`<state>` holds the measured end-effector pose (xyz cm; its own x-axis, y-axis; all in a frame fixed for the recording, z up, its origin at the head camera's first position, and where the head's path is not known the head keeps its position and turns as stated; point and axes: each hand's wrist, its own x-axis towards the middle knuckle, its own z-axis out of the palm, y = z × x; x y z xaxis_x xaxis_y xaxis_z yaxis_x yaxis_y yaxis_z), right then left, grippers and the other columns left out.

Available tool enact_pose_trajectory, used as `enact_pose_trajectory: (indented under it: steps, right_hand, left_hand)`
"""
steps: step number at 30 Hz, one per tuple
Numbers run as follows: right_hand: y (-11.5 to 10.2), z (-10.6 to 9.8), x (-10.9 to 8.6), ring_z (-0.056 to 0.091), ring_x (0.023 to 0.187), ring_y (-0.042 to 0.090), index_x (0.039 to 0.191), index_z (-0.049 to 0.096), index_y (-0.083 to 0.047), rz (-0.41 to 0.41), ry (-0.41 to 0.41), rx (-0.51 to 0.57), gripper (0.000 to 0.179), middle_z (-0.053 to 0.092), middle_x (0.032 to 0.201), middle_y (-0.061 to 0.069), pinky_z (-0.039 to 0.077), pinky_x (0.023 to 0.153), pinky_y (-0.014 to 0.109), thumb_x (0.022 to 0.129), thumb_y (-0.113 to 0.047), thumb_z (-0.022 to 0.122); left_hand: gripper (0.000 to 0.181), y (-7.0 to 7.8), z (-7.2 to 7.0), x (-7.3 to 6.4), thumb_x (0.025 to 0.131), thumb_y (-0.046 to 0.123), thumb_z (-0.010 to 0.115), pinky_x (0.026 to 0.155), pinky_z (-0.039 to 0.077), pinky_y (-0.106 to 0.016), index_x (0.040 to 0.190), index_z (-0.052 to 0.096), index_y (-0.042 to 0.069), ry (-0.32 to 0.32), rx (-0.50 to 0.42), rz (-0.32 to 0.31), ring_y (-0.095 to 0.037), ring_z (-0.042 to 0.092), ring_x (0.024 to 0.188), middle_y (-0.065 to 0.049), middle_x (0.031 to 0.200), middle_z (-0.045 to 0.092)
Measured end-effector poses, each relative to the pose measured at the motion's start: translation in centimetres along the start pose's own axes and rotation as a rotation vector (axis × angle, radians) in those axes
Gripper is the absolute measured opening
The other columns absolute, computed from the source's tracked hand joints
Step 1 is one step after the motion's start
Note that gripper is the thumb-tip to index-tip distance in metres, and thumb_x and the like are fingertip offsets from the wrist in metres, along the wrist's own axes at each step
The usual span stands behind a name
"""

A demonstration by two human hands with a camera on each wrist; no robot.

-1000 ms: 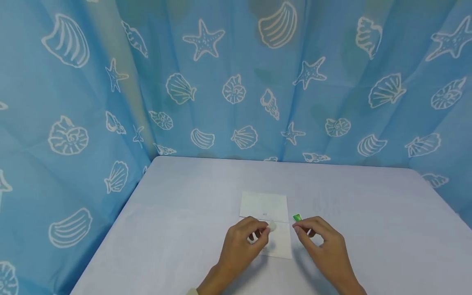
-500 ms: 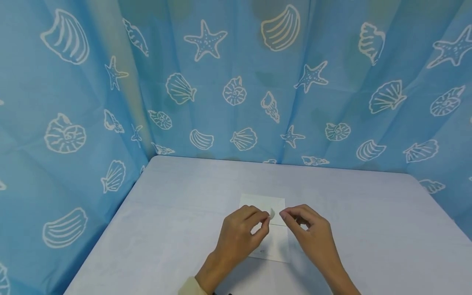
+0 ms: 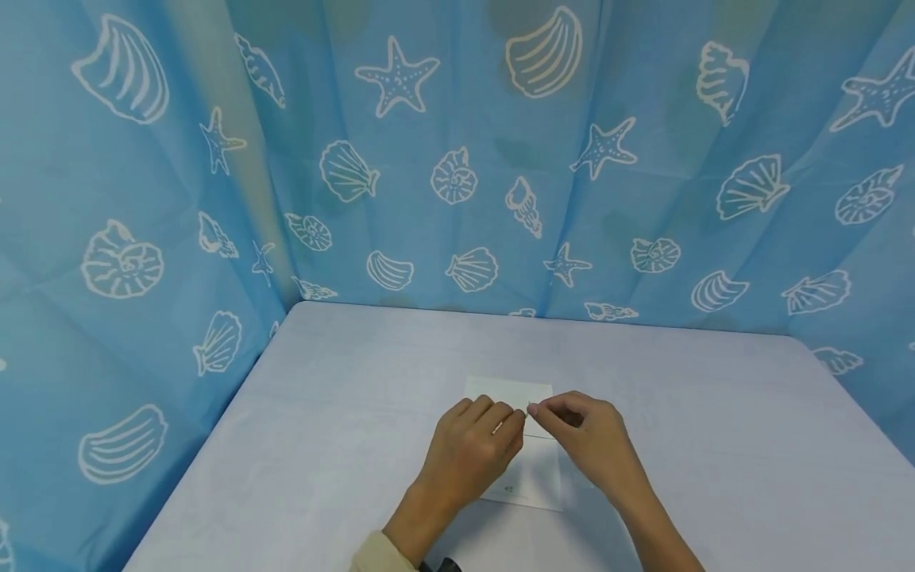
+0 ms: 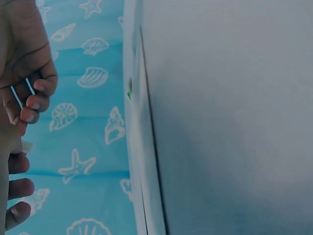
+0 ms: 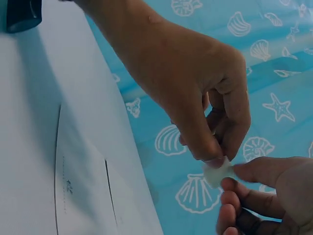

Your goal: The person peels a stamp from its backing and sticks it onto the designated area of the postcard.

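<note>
Above the far half of the paper [image 3: 532, 473], both hands pinch a small whitish disc [image 5: 215, 175]: the left hand [image 3: 472, 445] over the paper's left side, the right hand [image 3: 586, 437] by its right edge, fingertips close together. Beneath the paper lies the white worktop [image 3: 322, 445]; beyond it hangs a blue curtain [image 3: 486, 103] patterned with shells.

Head view: bright, diffuse light; soft shadows on the surface [image 3: 343, 397]. Wrist views: dimmer, blue-tinted; in the right, broad shadow across the white card [image 5: 80, 161], print [image 5: 68, 187] blurred.
</note>
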<state>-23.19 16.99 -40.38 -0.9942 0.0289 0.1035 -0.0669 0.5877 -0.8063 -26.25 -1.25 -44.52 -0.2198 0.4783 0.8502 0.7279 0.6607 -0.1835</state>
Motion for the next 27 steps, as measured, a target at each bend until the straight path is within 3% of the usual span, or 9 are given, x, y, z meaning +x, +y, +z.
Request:
enact_pose_trajectory:
  steps: [8, 11, 14, 18, 24, 27]
  right_hand:
    - [0.0, 0.3, 0.0, 0.065, 0.084, 0.016, 0.098, 0.077, -0.013, 0.016, -0.038, 0.006, 0.032, 0.071, 0.092, -0.001, 0.052, 0.071, 0.032, 0.093, -0.044, 0.070]
    - [0.0, 0.1, -0.1, 0.062, 0.079, 0.014, 0.097, 0.078, -0.014, -0.036, -0.017, -0.032, 0.020, 0.069, 0.089, -0.004, 0.052, 0.067, 0.030, 0.094, -0.033, 0.071]
    - [0.1, -0.4, -0.1, 0.058, 0.076, 0.014, 0.097, 0.077, -0.014, -0.105, 0.032, -0.082, 0.010, 0.066, 0.086, -0.005, 0.050, 0.063, 0.028, 0.095, -0.022, 0.071]
    - [0.1, -1.1, -0.1, 0.055, 0.076, 0.015, 0.099, 0.077, -0.014, -0.146, 0.086, -0.112, 0.011, 0.065, 0.086, -0.005, 0.048, 0.061, 0.028, 0.096, -0.022, 0.070]
    - [0.1, -1.1, -0.1, 0.056, 0.080, 0.015, 0.100, 0.077, -0.019, -0.134, 0.075, -0.087, 0.016, 0.065, 0.089, -0.008, 0.049, 0.064, 0.030, 0.096, -0.032, 0.069]
    - [0.2, -1.1, -0.2, 0.057, 0.081, 0.015, 0.100, 0.077, -0.021, -0.137, 0.063, -0.072, 0.017, 0.065, 0.091, -0.009, 0.050, 0.065, 0.031, 0.096, -0.035, 0.069]
  left_hand:
    - [0.013, 0.0, 0.2, -0.3, 0.079, 0.013, 0.079, 0.055, 0.041, -0.019, 0.090, 0.072, 0.012, -0.014, 0.060, 0.049, -0.009, 0.057, 0.068, 0.006, 0.082, 0.068]
    - [0.013, 0.0, 0.2, -0.4, 0.081, 0.015, 0.079, 0.057, 0.044, -0.019, 0.092, 0.074, 0.012, -0.012, 0.049, 0.041, -0.009, 0.059, 0.071, 0.006, 0.084, 0.069]
    - [0.017, 0.0, 0.2, -0.4, 0.084, 0.019, 0.079, 0.065, 0.050, -0.022, 0.099, 0.074, 0.013, -0.010, -0.002, -0.013, -0.011, 0.063, 0.080, 0.004, 0.093, 0.069]
    - [0.021, 0.0, 0.2, -0.5, 0.088, 0.022, 0.078, 0.076, 0.053, -0.026, 0.107, 0.073, 0.013, -0.007, -0.198, -0.197, -0.013, 0.064, 0.091, 0.002, 0.102, 0.067]
    - [0.010, 0.8, 0.2, -0.4, 0.094, 0.022, 0.073, 0.069, 0.055, -0.022, 0.100, 0.075, 0.014, 0.004, -0.726, -0.616, -0.008, 0.062, 0.079, 0.007, 0.094, 0.065]
    - [0.009, 1.1, -0.1, -0.2, 0.094, 0.025, 0.072, 0.069, 0.057, -0.025, 0.095, 0.076, 0.016, -0.042, -0.868, -0.797, -0.007, 0.064, 0.076, 0.011, 0.087, 0.065]
